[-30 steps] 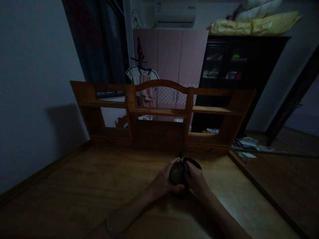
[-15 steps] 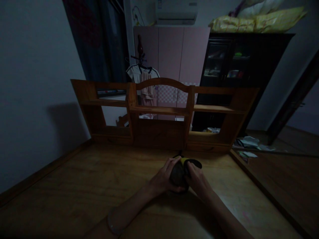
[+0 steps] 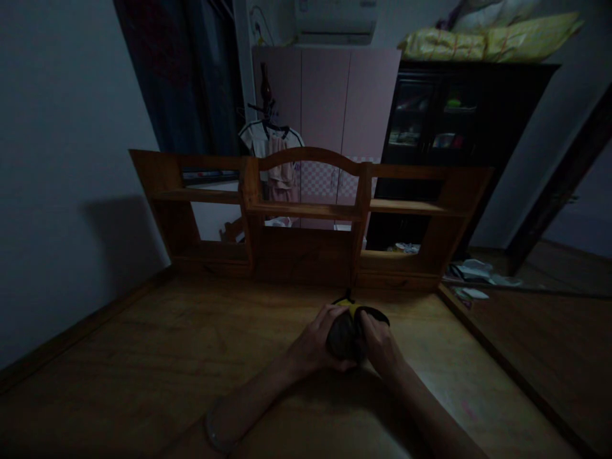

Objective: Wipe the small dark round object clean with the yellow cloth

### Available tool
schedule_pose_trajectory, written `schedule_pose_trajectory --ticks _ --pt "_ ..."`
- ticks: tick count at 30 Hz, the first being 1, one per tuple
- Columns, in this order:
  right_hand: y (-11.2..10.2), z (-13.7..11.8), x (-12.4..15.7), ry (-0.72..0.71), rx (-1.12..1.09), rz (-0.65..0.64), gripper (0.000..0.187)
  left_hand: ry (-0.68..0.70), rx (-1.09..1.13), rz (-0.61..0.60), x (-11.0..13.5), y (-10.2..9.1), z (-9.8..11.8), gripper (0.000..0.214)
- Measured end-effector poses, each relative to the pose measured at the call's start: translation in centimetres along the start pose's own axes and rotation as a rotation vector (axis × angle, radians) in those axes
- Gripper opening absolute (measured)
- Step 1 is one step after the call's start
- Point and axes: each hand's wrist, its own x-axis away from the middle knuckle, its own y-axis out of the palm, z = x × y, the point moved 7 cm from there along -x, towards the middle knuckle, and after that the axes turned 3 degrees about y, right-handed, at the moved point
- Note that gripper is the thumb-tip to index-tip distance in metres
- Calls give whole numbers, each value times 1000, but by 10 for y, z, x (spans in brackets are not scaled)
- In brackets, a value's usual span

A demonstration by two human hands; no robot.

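Observation:
Both hands meet over the middle of a wooden tabletop [image 3: 167, 357] in dim light. My left hand [image 3: 313, 347] wraps its fingers round a small dark rounded object [image 3: 343, 336] with a yellow patch at its far end. My right hand [image 3: 380, 347] grips the same object from the right side, fingers curled on it. A dark flap or rim of it sticks out to the right of my right fingers. What the object is I cannot make out.
A wooden shelf unit [image 3: 306, 217] with open compartments stands along the table's far edge. A wall lies to the left. Behind are a pink wardrobe [image 3: 329, 108], a dark cabinet [image 3: 444, 127] and clothes on a hanger [image 3: 272, 146]. Papers [image 3: 473, 274] lie at right.
The hands have stayed on the object with only small finger shifts. The view has tilted slightly.

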Motion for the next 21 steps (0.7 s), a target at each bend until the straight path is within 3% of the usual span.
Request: schedule_pose_trajectory --ticks 7,12,21 --pt "6 13 -9 273 -298 -10 47 -32 4 19 -1 -5 -1 98" --pt "10 11 -13 417 -374 -41 43 -17 -9 41 3 -4 -7 98" --pt "24 9 -2 278 -388 -68 49 1 -53 79 4 -6 -10 97"
